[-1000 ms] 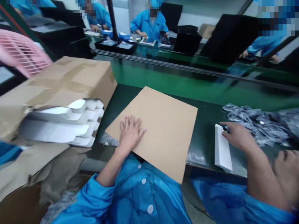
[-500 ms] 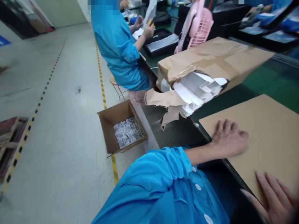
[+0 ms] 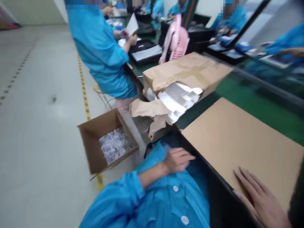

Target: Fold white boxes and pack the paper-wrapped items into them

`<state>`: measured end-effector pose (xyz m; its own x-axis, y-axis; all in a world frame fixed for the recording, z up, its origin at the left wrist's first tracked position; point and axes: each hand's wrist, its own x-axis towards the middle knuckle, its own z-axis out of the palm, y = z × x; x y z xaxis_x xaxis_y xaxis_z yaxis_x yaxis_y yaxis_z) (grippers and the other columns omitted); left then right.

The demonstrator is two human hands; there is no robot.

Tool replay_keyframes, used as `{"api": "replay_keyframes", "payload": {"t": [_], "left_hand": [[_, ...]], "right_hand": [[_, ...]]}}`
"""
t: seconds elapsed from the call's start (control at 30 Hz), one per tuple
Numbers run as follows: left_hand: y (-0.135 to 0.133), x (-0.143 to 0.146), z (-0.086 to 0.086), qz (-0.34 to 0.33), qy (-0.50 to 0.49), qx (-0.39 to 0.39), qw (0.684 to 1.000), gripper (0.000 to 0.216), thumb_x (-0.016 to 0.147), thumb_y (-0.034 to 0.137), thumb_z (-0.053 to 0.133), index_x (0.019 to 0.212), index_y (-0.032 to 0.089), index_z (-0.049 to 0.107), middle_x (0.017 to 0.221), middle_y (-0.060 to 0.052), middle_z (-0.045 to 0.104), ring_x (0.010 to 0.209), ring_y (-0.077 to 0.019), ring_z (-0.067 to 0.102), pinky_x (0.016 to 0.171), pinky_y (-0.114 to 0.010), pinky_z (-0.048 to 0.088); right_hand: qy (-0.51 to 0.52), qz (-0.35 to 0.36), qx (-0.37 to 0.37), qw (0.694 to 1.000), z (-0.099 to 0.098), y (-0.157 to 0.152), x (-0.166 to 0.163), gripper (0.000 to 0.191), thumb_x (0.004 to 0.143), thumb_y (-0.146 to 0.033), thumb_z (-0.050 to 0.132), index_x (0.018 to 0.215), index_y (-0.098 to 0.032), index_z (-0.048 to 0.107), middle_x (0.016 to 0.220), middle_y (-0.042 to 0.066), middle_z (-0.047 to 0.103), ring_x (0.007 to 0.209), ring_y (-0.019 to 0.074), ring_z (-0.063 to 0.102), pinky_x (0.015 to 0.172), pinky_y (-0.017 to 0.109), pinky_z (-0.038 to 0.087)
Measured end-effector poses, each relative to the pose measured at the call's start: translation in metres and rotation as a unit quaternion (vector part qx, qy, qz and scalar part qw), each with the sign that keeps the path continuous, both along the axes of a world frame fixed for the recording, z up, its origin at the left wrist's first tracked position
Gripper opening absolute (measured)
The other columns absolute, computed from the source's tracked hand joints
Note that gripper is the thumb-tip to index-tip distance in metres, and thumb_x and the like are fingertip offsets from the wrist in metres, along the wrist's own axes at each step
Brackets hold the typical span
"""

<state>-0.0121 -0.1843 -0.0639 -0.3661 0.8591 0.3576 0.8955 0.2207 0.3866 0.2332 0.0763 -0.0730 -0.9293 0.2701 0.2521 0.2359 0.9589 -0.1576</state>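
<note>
My left hand [image 3: 177, 160] hangs below the table edge over my blue smock, fingers loosely curled, with nothing visible in it. My right hand [image 3: 258, 198] lies flat with fingers stretched out on the near corner of a brown cardboard sheet [image 3: 239, 142] that rests on the dark green table. Left of the sheet lies a torn brown paper package [image 3: 185, 71] with white folded boxes [image 3: 175, 98] spilling from its open end.
An open cardboard box [image 3: 95, 136] holding small silvery packets [image 3: 115, 144] stands on the grey floor at my left. A person in a blue smock [image 3: 102, 53] works just beyond it. A pink fan [image 3: 175, 41], black trays and a green conveyor belt [image 3: 258, 98] lie further back.
My left hand has come off the cardboard sheet and dropped to my lap. My right hand has slid further onto the sheet. The view has turned slightly back toward the table.
</note>
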Motion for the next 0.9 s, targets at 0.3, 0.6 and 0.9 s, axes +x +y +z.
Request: {"api": "replay_keyframes", "payload": {"t": [0.3,0.6,0.9], "left_hand": [[-0.127,0.013,-0.091,0.287,-0.092,0.059,0.952,0.033,0.089,0.018,0.042,0.086,0.023,0.074,0.077,-0.005,0.075,0.07,-0.0218,0.074,0.062,-0.034,0.063],[-0.196,0.04,-0.044,0.492,-0.135,0.11,0.853,0.024,0.089,0.027,0.05,0.098,0.023,0.073,0.098,-0.005,0.074,0.092,-0.0187,0.07,0.085,-0.032,0.056],[-0.301,0.019,0.069,0.637,-0.047,0.294,0.712,0.026,0.087,0.03,0.058,0.108,0.019,0.069,0.1,-0.005,0.072,0.086,-0.0151,0.07,0.075,-0.028,0.057]], "right_hand": [[0.098,0.056,-0.024,0.993,0.056,-0.127,-0.081,0.05,0.095,-0.037,0.054,0.143,-0.024,0.045,0.13,0.014,0.063,0.118,0.0286,0.062,0.096,0.047,0.055],[0.032,0.391,-0.135,0.91,0.045,-0.249,-0.209,0.034,0.099,-0.032,0.047,0.124,-0.015,0.062,0.117,0.014,0.069,0.101,0.027,0.064,0.084,0.043,0.052],[-0.042,0.362,-0.149,0.919,0.023,-0.268,-0.253,0.033,0.099,-0.033,0.047,0.124,-0.019,0.063,0.114,0.011,0.07,0.105,0.0251,0.062,0.089,0.037,0.049]]}}
